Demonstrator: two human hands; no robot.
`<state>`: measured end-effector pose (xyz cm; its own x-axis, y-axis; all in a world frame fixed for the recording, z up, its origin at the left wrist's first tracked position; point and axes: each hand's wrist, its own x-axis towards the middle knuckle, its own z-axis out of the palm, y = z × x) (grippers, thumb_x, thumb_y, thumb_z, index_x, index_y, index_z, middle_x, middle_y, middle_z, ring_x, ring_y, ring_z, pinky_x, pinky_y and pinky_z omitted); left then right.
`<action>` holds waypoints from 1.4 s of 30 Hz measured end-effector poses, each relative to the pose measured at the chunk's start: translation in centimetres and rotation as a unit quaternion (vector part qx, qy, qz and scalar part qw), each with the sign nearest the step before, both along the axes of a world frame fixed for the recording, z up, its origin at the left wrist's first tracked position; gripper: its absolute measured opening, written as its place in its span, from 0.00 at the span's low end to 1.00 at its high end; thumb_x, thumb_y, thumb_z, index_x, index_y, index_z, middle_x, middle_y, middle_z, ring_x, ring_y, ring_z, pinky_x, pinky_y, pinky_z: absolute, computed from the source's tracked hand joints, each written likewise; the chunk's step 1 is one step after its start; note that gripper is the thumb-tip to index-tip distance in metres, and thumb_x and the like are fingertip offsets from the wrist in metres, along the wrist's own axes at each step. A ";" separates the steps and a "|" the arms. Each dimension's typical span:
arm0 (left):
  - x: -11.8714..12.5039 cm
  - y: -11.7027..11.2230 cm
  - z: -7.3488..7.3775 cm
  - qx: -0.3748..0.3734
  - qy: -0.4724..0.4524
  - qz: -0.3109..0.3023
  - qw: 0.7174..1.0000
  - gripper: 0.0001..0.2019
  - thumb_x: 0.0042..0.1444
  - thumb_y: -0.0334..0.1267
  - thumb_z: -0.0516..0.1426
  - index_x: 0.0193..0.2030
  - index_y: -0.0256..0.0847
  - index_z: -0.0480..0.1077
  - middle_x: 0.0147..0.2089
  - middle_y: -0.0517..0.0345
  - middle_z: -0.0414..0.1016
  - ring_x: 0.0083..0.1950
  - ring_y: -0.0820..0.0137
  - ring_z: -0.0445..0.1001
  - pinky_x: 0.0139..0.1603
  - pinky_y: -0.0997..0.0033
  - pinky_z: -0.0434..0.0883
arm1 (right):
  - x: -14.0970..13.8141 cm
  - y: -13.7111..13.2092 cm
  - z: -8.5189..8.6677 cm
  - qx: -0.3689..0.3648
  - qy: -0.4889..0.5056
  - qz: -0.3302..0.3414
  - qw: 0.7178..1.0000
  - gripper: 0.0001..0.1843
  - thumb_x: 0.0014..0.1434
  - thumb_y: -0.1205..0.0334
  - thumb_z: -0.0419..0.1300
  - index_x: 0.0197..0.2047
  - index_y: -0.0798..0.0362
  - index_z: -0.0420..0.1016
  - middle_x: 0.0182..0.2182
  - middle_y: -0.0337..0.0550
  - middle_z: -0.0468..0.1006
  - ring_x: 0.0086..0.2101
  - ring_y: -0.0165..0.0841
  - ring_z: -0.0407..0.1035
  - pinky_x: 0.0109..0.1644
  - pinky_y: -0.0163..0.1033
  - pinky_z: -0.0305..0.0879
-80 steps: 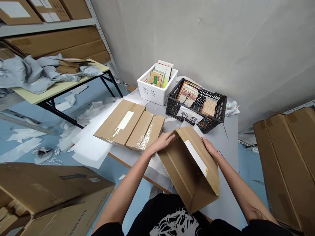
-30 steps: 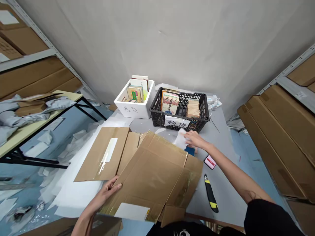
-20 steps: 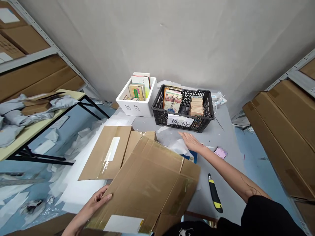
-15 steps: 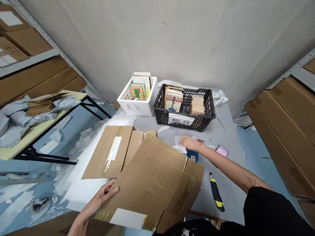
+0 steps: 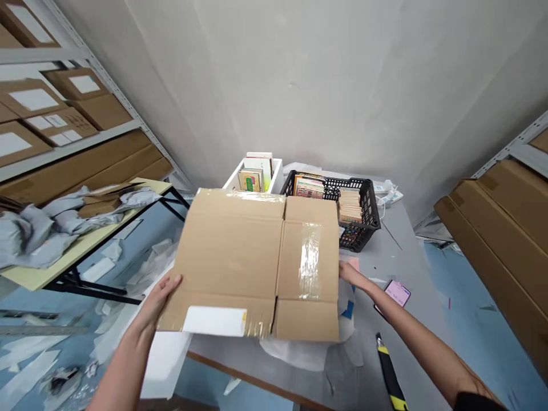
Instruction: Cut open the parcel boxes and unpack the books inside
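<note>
An opened-out cardboard box is held up in front of me, with strips of clear tape and a white label along its lower edge. My left hand is closed on its left edge, thumb on the near face. My right hand is at the right edge, its fingers hidden behind the cardboard, so I cannot see what they hold. Beside it lies something pink. Thin white wrapping sheet and a blue item show below and beside the cardboard on the grey table.
A black crate and a white bin, both with books, stand at the back. On the right lie a phone and a utility knife. Grey parcels cover a side table; boxes fill the shelving.
The cardboard has been raised and turned more upright, now covering part of the bin and crate. My right hand has gone from the white wrapping to behind the cardboard's right edge. The view has shifted.
</note>
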<state>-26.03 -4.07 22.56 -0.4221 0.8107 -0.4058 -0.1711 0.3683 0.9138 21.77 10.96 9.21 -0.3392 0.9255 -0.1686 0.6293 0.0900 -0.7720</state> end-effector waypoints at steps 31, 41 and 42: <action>3.0 26.2 0.9 0.036 0.556 -0.164 0.814 0.23 0.60 0.39 0.49 0.62 0.39 0.62 0.67 0.47 0.59 0.66 0.58 0.59 0.66 0.59 0.55 | -7.5 11.9 9.1 0.249 -0.121 -0.237 0.931 0.22 0.61 0.59 0.49 0.55 0.57 0.71 0.57 0.60 0.61 0.57 0.48 0.54 0.60 0.54 0.50; 6.6 0.6 -7.6 -0.088 0.586 -0.156 0.791 0.19 0.61 0.41 0.46 0.52 0.34 0.67 0.47 0.42 0.75 0.48 0.58 0.75 0.49 0.62 0.70 | -14.6 -8.4 -2.6 -0.034 0.142 -0.094 0.985 0.27 0.55 0.45 0.53 0.52 0.52 0.70 0.45 0.53 0.72 0.43 0.43 0.71 0.47 0.50 0.69; 7.6 -0.6 -8.8 -0.091 0.580 -0.159 0.794 0.19 0.61 0.40 0.45 0.53 0.33 0.67 0.48 0.42 0.75 0.49 0.58 0.74 0.50 0.62 0.69 | -15.6 -9.2 -4.0 -0.067 0.146 -0.101 0.982 0.30 0.53 0.43 0.54 0.54 0.53 0.68 0.47 0.55 0.72 0.46 0.45 0.70 0.50 0.52 0.67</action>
